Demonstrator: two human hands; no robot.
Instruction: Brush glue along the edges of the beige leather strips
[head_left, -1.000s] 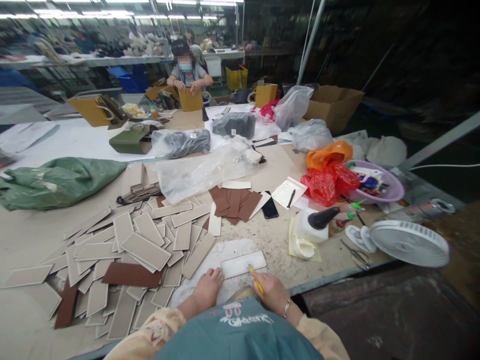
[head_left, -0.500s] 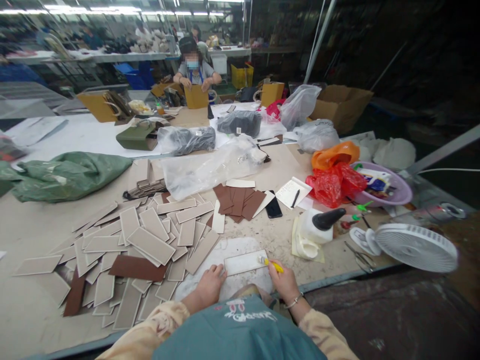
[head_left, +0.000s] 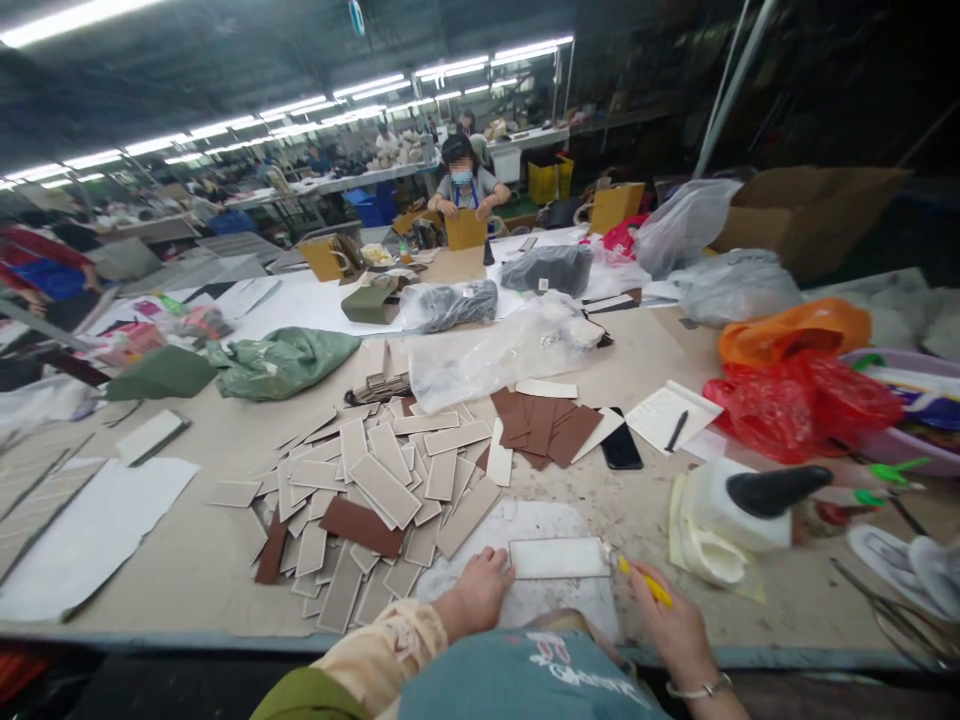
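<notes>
A white rectangular panel [head_left: 559, 558] with a thin darker border lies flat on a whitish sheet [head_left: 525, 520] near the front edge of the table. My left hand [head_left: 480, 590] holds the panel at its left end, fingers bent and close together. In my right hand [head_left: 675, 625] is a small brush with a yellow handle [head_left: 651, 585], gripped between thumb and fingers. The brush tip is at the panel's right end; whether it touches is too small to tell. To the left spreads a heap of loose beige panels [head_left: 386, 490], with a few brown ones [head_left: 364, 527] among them.
Brown pieces [head_left: 547, 425], a phone [head_left: 622, 440] and a notepad with a pen [head_left: 675, 415] lie beyond the sheet. A white bottle with a black nozzle [head_left: 757, 500] and scissors [head_left: 889, 610] are at right. Across the table, a person [head_left: 465, 190] handles a yellow-brown bag.
The view has swung left and tilted. The brush has moved from on top of the panel to its right end, with my right hand further right. My left hand stays at the left end.
</notes>
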